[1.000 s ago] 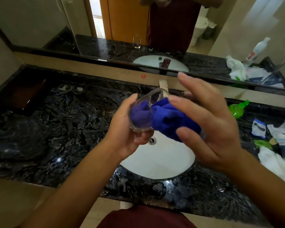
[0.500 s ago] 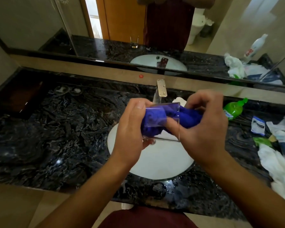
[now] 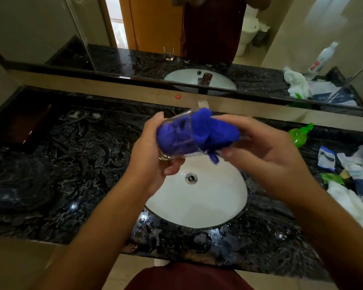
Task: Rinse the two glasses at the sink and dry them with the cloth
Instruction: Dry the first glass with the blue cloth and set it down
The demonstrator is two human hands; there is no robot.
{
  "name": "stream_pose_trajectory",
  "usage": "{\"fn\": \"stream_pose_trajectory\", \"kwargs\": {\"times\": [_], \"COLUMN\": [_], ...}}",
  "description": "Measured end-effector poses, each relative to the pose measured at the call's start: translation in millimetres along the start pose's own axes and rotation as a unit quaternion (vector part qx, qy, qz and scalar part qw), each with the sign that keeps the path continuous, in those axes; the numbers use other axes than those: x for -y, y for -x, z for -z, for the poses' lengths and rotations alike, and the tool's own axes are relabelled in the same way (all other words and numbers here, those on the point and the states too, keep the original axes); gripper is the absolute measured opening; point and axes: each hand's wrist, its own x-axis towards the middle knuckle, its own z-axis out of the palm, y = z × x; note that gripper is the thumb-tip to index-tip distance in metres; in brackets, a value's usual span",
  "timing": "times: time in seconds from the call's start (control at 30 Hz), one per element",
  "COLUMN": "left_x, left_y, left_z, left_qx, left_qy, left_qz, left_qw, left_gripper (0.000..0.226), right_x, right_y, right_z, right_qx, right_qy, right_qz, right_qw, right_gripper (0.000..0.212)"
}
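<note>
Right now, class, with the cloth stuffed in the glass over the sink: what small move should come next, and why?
Probably twist the cloth round inside the glass. The left hand grips the glass on its side above the sink, and the right hand holds the cloth's free end, so a turn would wipe the inner wall.

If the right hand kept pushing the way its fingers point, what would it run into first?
The right hand points leftward at the blue cloth it grips, stuffed in the glass. It would probably press the cloth deeper, then meet the glass the left hand holds.
</note>
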Motion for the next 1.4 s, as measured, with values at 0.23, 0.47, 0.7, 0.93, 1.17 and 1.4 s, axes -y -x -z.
{"fn": "stream_pose_trajectory", "kwargs": {"times": [0.23, 0.47, 0.7, 0.93, 1.17, 1.4], "left_x": [0, 8, 8, 29, 9, 8], "left_y": [1, 12, 23, 9, 11, 14], "left_z": [7, -6, -15, 5, -8, -11], "left_qx": [0.173, 0.101, -0.043, -0.002, 0.030, 0.153], "left_qy": [0.007, 0.015, -0.113, -0.249, 0.043, 0.024], "left_qz": [0.141, 0.094, -0.127, -0.501, -0.046, 0.112], "left_qw": [0.975, 0.990, 0.985, 0.829, 0.998, 0.982], "left_gripper": [0.049, 0.054, 0.033, 0.028, 0.048, 0.042], "right_x": [-1, 3, 0, 1, 11, 4], "right_y": [-13, -16, -17, -4, 8, 1], "right_z": [9, -8, -21, -26, 12, 15], "right_qx": [0.027, -0.042, -0.091, -0.002, -0.067, 0.041], "right_qy": [0.369, 0.366, 0.140, -0.215, 0.254, 0.345], "right_qz": [0.289, 0.206, -0.036, -0.256, 0.127, 0.257], "right_qw": [0.883, 0.907, 0.985, 0.942, 0.956, 0.902], "right_gripper": [0.040, 0.037, 0.022, 0.018, 0.031, 0.040]}}
